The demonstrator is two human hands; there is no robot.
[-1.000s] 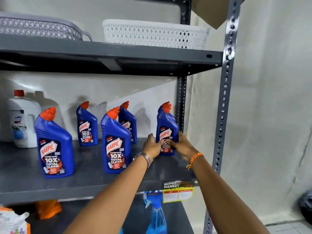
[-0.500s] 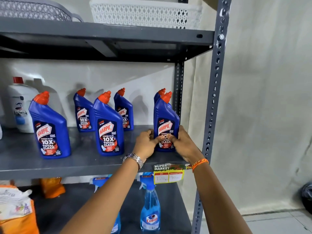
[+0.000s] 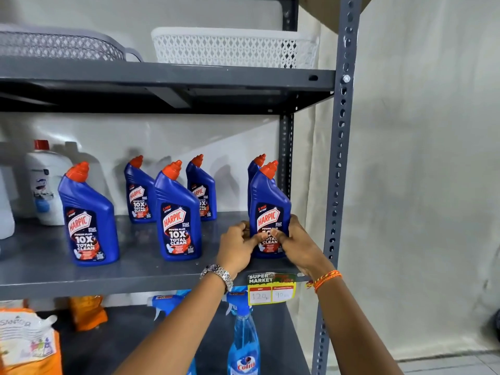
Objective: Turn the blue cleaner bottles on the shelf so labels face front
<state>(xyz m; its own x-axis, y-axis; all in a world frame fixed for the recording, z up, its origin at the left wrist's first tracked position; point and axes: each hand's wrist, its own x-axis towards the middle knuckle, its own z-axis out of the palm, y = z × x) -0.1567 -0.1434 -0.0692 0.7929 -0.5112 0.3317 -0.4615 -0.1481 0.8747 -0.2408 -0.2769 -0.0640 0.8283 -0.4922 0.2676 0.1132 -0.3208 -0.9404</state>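
Several blue cleaner bottles with orange caps stand on the grey middle shelf [image 3: 130, 274]. The front right bottle [image 3: 267, 201] stands near the shelf's front edge with its label facing me. My left hand [image 3: 236, 246] grips its lower left side and my right hand [image 3: 296, 243] grips its lower right side, thumbs on the label. Another bottle [image 3: 254, 167] stands right behind it, mostly hidden. The front left bottle [image 3: 88, 215], the front middle bottle [image 3: 178, 212] and two rear bottles [image 3: 138, 190] [image 3: 201, 189] show their labels to the front.
A white jug with a red cap [image 3: 46, 182] stands at the back left. Grey basket [image 3: 59, 46] and white basket [image 3: 232, 47] sit on the top shelf. A price tag [image 3: 270, 289] hangs at the shelf edge. Spray bottles [image 3: 243, 342] and orange packs [image 3: 29, 345] fill the lower shelf. The steel upright [image 3: 338, 169] stands right.
Both hands have drawn the right bottle forward from the back of the shelf to near the front edge. A second bottle behind it has come into sight.
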